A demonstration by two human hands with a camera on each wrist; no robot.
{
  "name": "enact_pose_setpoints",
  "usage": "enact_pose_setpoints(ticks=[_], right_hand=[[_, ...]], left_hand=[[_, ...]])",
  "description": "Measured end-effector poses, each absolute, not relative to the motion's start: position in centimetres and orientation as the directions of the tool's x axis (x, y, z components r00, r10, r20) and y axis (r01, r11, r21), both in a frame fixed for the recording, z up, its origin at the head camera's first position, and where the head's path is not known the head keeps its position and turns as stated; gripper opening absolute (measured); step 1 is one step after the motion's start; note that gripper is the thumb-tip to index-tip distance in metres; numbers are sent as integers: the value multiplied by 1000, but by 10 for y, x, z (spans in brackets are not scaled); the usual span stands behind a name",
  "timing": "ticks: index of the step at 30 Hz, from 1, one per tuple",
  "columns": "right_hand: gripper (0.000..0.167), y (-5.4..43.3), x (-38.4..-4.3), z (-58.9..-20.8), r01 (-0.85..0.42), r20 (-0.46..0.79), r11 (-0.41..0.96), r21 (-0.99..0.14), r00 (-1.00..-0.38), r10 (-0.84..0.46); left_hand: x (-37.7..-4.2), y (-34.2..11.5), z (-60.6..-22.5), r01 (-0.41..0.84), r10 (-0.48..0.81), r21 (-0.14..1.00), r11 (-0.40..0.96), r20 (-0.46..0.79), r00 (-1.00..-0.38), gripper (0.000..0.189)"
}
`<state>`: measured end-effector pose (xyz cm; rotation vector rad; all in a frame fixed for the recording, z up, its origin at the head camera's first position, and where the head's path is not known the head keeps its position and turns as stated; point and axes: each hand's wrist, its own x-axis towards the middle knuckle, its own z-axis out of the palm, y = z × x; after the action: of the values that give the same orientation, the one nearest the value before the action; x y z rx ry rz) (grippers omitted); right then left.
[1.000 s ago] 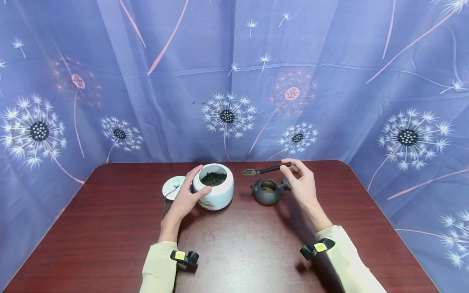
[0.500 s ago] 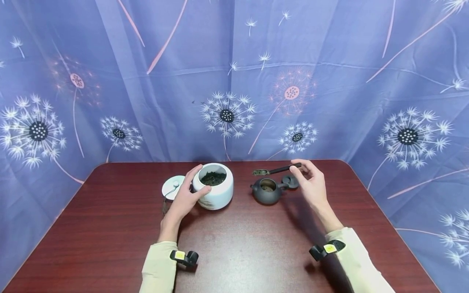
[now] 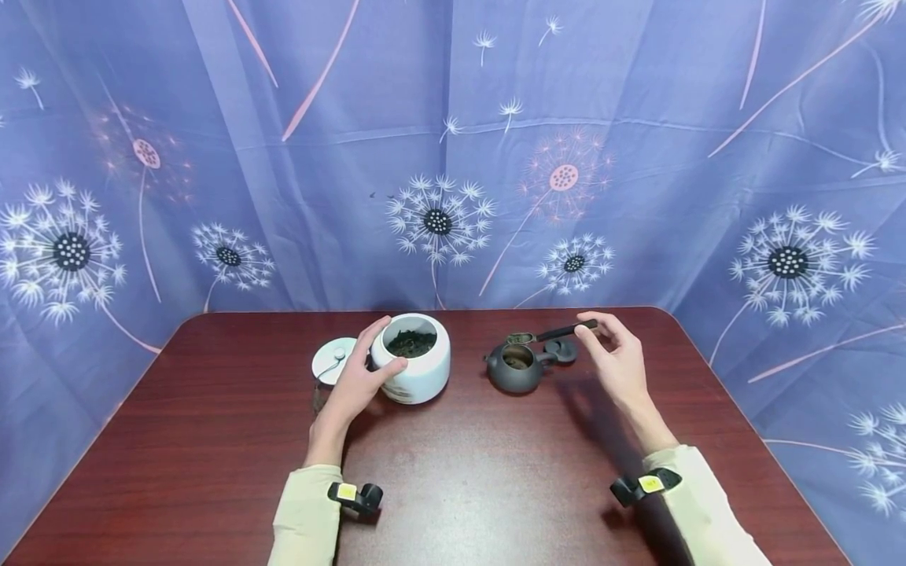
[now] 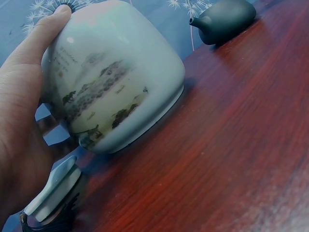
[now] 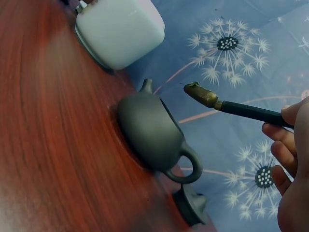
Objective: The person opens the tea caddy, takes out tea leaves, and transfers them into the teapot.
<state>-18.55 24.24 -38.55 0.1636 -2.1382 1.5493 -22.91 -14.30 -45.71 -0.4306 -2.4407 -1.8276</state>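
Observation:
A white tea jar (image 3: 418, 377) with dark tea leaves (image 3: 412, 343) inside stands lidless on the table. My left hand (image 3: 357, 385) holds its left side, thumb at the front and fingers round the back. A landscape is painted on the jar's wall in the left wrist view. My right hand (image 3: 616, 358) pinches a tea scoop (image 3: 559, 332) by its dark handle. The scoop's metal bowl (image 5: 200, 94) carries some leaves and hangs over the open mouth of a dark clay teapot (image 3: 515, 376), apart from it in the right wrist view.
The jar's white lid (image 3: 333, 360), with a dark tassel, lies left of the jar, partly behind my left hand. Behind the teapot's handle rests its small dark lid (image 3: 562, 350). A blue dandelion-print curtain (image 3: 340, 157) hangs behind the reddish table (image 3: 460, 472).
My right hand has moved right with the tea scoop, bringing its bowl from between jar and teapot to above the teapot's mouth. The left hand stays on the jar.

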Motion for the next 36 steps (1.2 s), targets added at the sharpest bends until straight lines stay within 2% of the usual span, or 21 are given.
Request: enact_pose_setpoints(ticks=[5,16,27,36], right_hand=[[26,245,-186,-390,-381,464,366,-849,-869,170],[24,243,-186,-396,-391,531,545,-742,-839,121],[25,240,-192,-395,-568,711,609,-553,-703,-9],[24,238,-195,-392,-584,722,605,-541,-691,-21]], left_hand=[[-230,-145,-457,256,186,932,258,212,-959,76],[-226,-143,-458,245,182,935,256,202,-962,75],[-230,-142,-459,252,184,934,254,209,-960,75],[-230,-142,-458,257,188,937,238,215,-958,75]])
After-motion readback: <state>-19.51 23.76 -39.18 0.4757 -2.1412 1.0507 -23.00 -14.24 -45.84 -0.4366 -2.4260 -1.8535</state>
